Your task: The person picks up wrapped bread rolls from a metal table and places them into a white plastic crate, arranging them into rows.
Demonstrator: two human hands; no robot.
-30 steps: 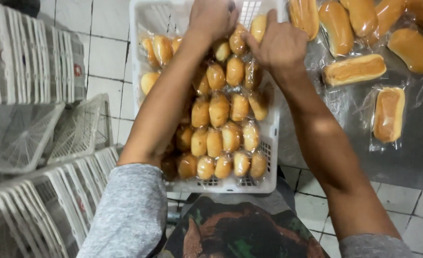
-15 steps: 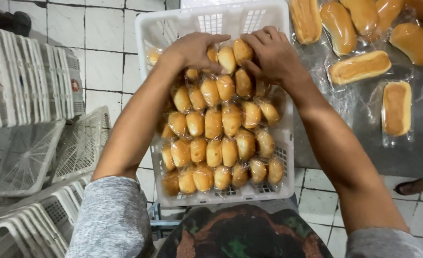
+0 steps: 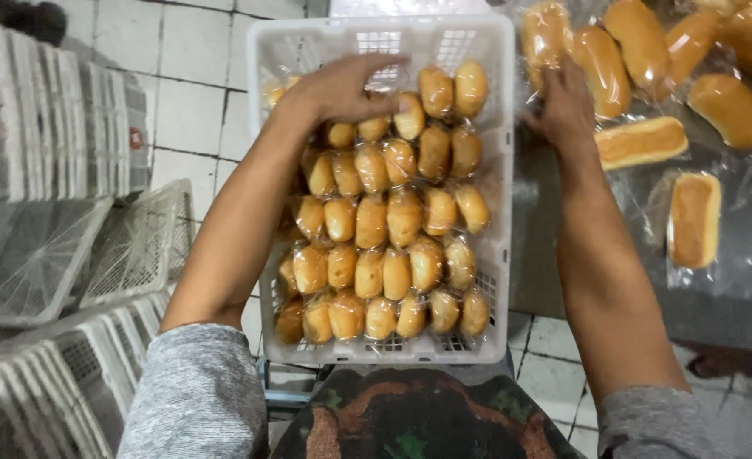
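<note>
A white plastic crate stands in front of me, filled with rows of small bagged bread rolls. My left hand lies flat on the rolls at the crate's far end, fingers spread toward one roll. My right hand is out over the grey table, touching a bagged long bun in the pile there. Whether its fingers have closed on the bun is hidden by the back of the hand.
More wrapped long buns lie on the grey table to the right. Stacks of empty white crates fill the left side, over a tiled floor. A loose crate leans at lower left.
My right hand left the crate and moved right to the buns on the table. My left hand stayed on the far rolls. The view shifted so the crate sits lower in frame.
</note>
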